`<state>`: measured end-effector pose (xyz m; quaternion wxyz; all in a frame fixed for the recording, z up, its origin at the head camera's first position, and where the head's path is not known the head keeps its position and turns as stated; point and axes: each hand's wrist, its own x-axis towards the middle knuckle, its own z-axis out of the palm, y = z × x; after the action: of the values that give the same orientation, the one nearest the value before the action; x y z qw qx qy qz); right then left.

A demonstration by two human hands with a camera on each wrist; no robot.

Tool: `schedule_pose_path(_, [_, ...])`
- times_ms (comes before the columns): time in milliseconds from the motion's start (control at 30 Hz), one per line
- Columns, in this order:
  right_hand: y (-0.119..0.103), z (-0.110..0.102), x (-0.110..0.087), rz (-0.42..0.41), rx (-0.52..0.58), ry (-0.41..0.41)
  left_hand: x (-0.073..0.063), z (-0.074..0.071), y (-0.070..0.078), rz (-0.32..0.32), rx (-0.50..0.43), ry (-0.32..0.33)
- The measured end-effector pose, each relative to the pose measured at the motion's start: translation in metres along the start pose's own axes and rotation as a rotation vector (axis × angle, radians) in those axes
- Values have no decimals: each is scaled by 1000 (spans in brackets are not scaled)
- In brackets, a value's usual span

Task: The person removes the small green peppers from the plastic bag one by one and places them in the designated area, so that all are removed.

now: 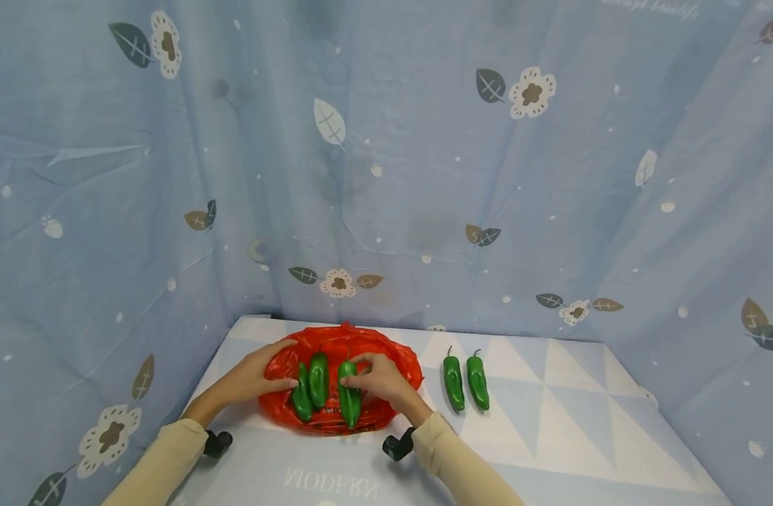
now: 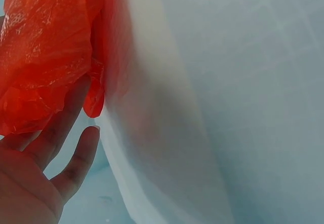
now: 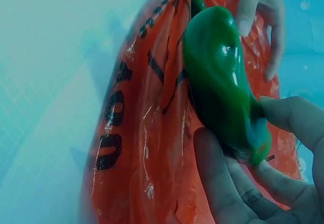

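Note:
A red plastic bag (image 1: 386,344) lies spread on the table, with black lettering along its side in the right wrist view. Two green peppers (image 1: 318,379) rest on it near the left hand. My right hand (image 1: 381,379) pinches another green pepper (image 3: 215,67) near its stem end, between thumb and fingers, over the bag. At the bag's left edge, my left hand (image 1: 256,372) has its fingers spread and extended. In the left wrist view those fingers (image 2: 76,168) touch the side of the red plastic; part of the hand is hidden behind it.
Right of the bag, two more green peppers (image 1: 452,381) lie side by side on the patterned tabletop (image 1: 570,422). A blue floral curtain (image 1: 412,176) rises behind and beside the table. Both wrists wear black camera mounts (image 1: 399,445).

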<state>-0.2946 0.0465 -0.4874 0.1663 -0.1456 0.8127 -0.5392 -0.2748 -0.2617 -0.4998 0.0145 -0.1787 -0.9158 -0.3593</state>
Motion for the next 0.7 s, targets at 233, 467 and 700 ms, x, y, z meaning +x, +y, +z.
schedule_pose_path(233, [-4,-3,-8,-28,-26,-14,1,0,0,6,-2,-2])
schedule_pose_path(467, [-5,-8,-10,-56,-18,-5,1,1,-3,1,-5,-1])
schedule_pose_path(700, [-5,-15,-11,-87,-25,10,1,1,-2,-7,-9,0])
